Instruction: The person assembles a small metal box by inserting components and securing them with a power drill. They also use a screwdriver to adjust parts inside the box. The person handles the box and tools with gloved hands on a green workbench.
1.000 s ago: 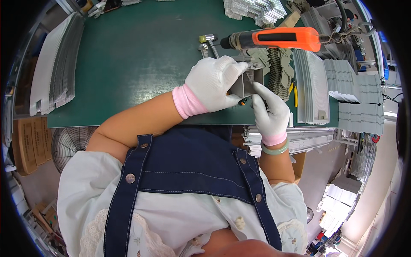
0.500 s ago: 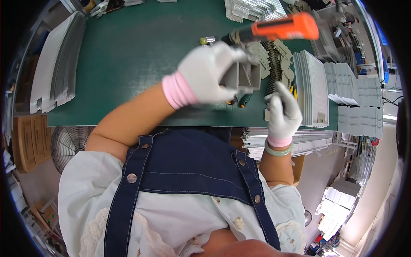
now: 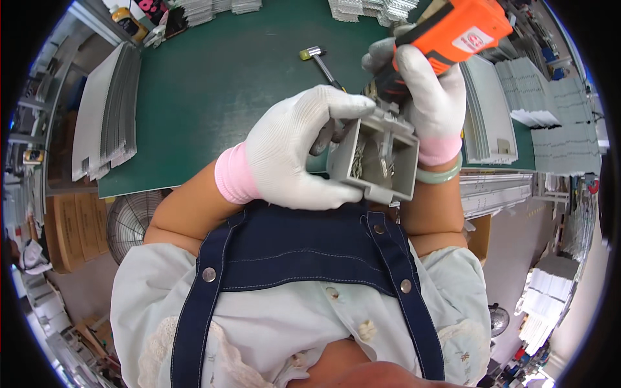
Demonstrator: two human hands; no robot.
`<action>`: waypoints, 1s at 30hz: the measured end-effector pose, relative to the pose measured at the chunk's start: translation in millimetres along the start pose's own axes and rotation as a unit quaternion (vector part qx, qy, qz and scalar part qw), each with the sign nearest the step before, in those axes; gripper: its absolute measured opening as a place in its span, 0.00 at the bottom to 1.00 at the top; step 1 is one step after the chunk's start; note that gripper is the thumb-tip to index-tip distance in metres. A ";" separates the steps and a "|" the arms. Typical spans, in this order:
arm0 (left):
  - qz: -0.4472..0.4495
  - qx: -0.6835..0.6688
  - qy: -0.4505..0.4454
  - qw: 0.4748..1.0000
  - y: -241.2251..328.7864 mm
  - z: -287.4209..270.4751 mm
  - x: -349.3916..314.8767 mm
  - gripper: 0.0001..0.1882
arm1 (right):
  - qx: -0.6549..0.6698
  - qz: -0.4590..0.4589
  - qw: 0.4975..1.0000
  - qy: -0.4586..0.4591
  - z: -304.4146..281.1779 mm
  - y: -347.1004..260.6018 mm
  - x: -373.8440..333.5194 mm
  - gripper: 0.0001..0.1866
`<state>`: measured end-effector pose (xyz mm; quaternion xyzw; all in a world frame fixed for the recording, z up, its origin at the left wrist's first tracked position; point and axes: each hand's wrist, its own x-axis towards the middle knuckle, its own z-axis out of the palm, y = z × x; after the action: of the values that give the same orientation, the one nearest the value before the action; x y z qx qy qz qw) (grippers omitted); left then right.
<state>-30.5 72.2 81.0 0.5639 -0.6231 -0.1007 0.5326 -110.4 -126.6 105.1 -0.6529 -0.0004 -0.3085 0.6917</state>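
Observation:
My left hand (image 3: 291,152), in a white glove with a pink cuff, grips a grey open-topped box (image 3: 404,171) by its left side. The box is divided inside and holds small metal screws (image 3: 359,161). My right hand (image 3: 433,97), gloved alike, is closed round an orange and black power screwdriver (image 3: 453,39). Its black front end points down and left, just beyond the box's far edge; the tip is hidden behind the left hand and box. A small hammer (image 3: 317,58) with a yellow-and-silver head lies on the table past my left hand.
The green table (image 3: 213,84) carries a stack of pale panels (image 3: 107,110) at the left and another panel stack (image 3: 488,116) at the right. More silvery parts (image 3: 372,8) sit along the far edge. A fan (image 3: 132,223) and cardboard boxes (image 3: 77,226) stand below at the left.
My right hand, empty before, has risen and taken hold of the power screwdriver. My left hand has brought the grey box nearer my body and tilted it so its inside shows.

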 end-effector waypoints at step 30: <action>-0.122 -0.004 -0.196 0.973 1.4 135.4 -24.7 0.42 | -0.076 0.114 0.979 0.154 -100.3 40.5 -157.5 0.17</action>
<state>-141.6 28.4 12.6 0.6027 -0.6416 -0.2760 0.3858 -260.9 -151.9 -9.8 -0.6443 0.2039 -0.3236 0.6623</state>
